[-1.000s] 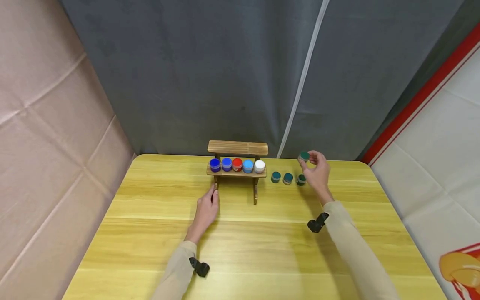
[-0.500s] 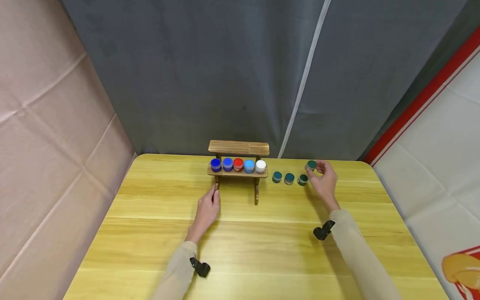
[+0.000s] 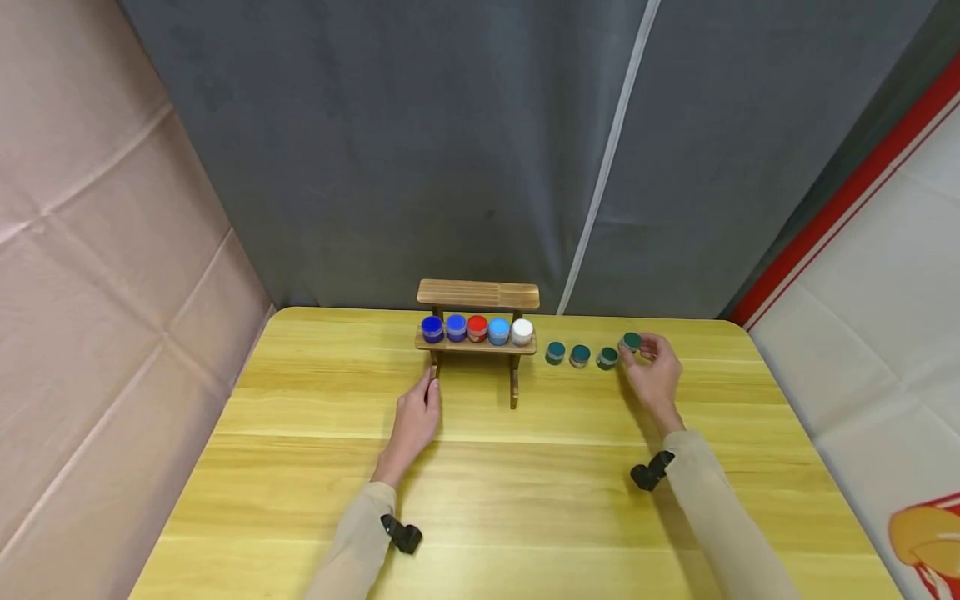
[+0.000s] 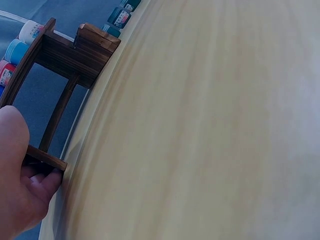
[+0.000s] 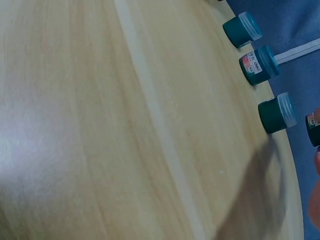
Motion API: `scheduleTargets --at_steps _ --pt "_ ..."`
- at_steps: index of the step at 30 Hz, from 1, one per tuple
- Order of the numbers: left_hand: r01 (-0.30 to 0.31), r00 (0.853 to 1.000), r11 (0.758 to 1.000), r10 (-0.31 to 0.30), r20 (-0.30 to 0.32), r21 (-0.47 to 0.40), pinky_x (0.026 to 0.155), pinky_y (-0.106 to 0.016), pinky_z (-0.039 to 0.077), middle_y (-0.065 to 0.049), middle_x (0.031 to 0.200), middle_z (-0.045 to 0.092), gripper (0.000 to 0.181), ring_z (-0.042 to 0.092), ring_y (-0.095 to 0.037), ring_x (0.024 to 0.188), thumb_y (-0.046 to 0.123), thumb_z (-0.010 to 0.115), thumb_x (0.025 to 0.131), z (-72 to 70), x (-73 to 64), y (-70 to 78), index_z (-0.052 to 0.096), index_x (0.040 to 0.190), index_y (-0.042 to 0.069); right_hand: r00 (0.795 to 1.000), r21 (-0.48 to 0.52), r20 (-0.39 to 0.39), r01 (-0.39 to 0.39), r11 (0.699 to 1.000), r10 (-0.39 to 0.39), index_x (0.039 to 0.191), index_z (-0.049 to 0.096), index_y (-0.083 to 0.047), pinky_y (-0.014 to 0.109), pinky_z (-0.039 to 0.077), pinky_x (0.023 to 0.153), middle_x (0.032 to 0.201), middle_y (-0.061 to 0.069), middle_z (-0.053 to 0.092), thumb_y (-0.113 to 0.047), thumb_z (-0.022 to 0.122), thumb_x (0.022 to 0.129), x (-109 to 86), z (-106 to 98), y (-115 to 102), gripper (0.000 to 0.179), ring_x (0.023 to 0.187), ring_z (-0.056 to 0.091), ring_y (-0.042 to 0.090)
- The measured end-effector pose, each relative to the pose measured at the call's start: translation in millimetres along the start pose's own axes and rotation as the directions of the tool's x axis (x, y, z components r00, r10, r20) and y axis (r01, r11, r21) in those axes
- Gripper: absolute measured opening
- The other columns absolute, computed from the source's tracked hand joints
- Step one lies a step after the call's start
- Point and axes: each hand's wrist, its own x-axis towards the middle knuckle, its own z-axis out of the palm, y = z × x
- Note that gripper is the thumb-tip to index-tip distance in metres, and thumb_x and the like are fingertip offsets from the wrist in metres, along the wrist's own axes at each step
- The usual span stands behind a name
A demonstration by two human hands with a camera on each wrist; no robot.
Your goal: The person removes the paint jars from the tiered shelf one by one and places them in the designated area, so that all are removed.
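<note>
At the table (image 3: 510,483), left grip (image 3: 413,419) holds wooden stand (image 3: 477,293), right grip (image 3: 657,375) pinches green jar (image 3: 631,342).

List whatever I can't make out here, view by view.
- Right wrist view: most of the right hand and part of the green-lidded jar it holds, cut off by the right edge.
- Left wrist view: part of the left hand gripping the bench-shaped wooden stand, cut off by the left edge.
- Head view: the label print on the red jar, too small to read.
</note>
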Motion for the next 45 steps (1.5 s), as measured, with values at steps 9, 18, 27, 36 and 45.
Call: scheduleTargets --at_steps 9,18,27,36,45 --pt "-0.001 1.0 1.0 0.001 -0.009 0.005 0.074 -0.041 0.057 -0.018 0.096 0.069 0.048 0.056 -0.02 0.071 0.025 0.043 0.11 0.0 -0.1 0.9 0.043 0.152 0.004 0.998 -0.019 0.003 -0.064 0.998 0.064 0.125 0.061 0.003 0.04 0.052 0.093 0.119 0.021 0.067 -0.014 0.074 0.092 -6.1 -2 12 0.04 0.107 0.064 0.034" --pt "0.0 1.0 1.0 0.0 0.008 -0.001 0.056 -0.03 0.047 -0.007 0.074 0.054 0.048 0.047 -0.016 0.06 0.026 0.042 0.11 0.6 -0.2 -0.5 0.041 0.154 0.005 0.993 -0.059 0.008 -0.117 0.991 0.118 0.126 0.062 0.003 0.031 0.051 0.088 0.118 0.022 0.069 -0.016 0.074 0.092 -10.9 2 20 0.041 0.105 0.066 0.033" --pt "-0.022 1.0 1.0 0.022 -0.016 0.018 0.068 -0.038 0.055 -0.009 0.078 0.059 0.047 0.053 -0.02 0.067 0.025 0.043 0.11 1.7 -0.7 -0.4 0.045 0.152 0.006 0.994 -0.075 0.004 -0.107 0.991 0.108 0.126 0.062 0.007 0.042 0.053 0.092 0.118 0.026 0.068 -0.012 0.073 0.092 -14.8 5 21 0.04 0.107 0.066 0.037" --pt "-0.002 1.0 1.0 0.002 0.002 0.004 0.055 -0.031 0.047 -0.007 0.074 0.054 0.048 0.047 -0.016 0.06 0.025 0.042 0.11 0.2 -0.6 1.7 0.043 0.153 0.004 0.99 -0.093 0.051 -0.124 0.988 0.129 0.131 0.058 0.006 0.048 0.051 0.099 0.125 0.025 0.064 -0.012 0.071 0.093 -14.9 4 21 0.043 0.112 0.062 0.038" --pt "0.009 1.0 1.0 -0.009 0.016 -0.002 0.052 -0.029 0.046 -0.007 0.074 0.054 0.049 0.046 -0.015 0.059 0.025 0.041 0.11 0.0 -0.2 1.0 0.04 0.154 0.004 1.0 -0.038 0.016 -0.026 0.999 0.027 0.13 0.057 0.007 0.049 0.048 0.101 0.124 0.025 0.061 -0.011 0.073 0.091 -11.1 1 17 0.045 0.114 0.059 0.04"
